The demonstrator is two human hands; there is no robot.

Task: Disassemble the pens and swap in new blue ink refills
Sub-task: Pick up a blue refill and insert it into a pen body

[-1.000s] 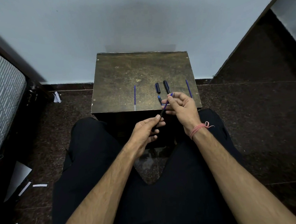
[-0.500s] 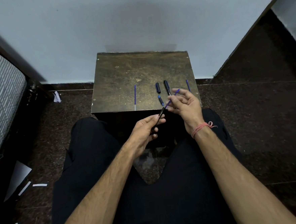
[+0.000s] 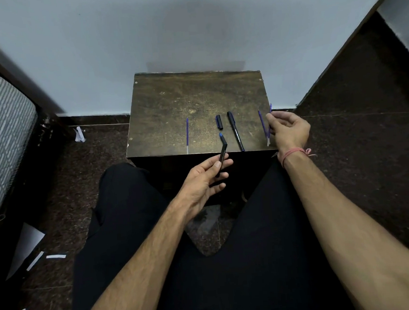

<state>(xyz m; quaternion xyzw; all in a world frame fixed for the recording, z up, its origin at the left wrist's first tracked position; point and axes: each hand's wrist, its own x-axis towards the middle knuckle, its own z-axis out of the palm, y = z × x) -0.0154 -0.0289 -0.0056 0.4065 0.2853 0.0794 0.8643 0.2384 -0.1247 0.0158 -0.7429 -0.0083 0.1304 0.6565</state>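
My left hand (image 3: 206, 179) pinches an empty black pen barrel (image 3: 223, 154) just in front of the small brown table (image 3: 170, 101). My right hand (image 3: 287, 129) holds a thin blue refill (image 3: 269, 123) at the table's right edge, right beside another blue refill (image 3: 262, 123) lying there. On the table lie a whole black pen (image 3: 235, 131), a black cap (image 3: 219, 122), a small blue tip piece (image 3: 221, 137) and one more blue refill (image 3: 187, 135) further left.
The table stands against a pale wall. My legs in black trousers (image 3: 136, 232) flank its front. A striped mattress (image 3: 1, 135) is at the left, and paper scraps (image 3: 55, 256) lie on the dark floor.
My right hand drew the blue refill out of the barrel and carried it right to the table's edge. My left hand stayed put with the barrel.
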